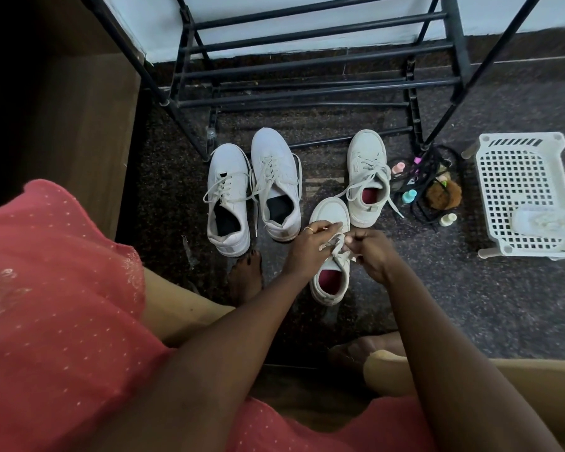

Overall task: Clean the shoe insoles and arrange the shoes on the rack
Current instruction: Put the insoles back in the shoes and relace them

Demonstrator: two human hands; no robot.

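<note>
Near shoe (329,256): lying on floor before rack (307,79), red insole showing. Left hand (310,246), right hand (371,252): both pinching its laces (338,247). Advice: be loosening evenly, widening opening for lifting insole.
</note>
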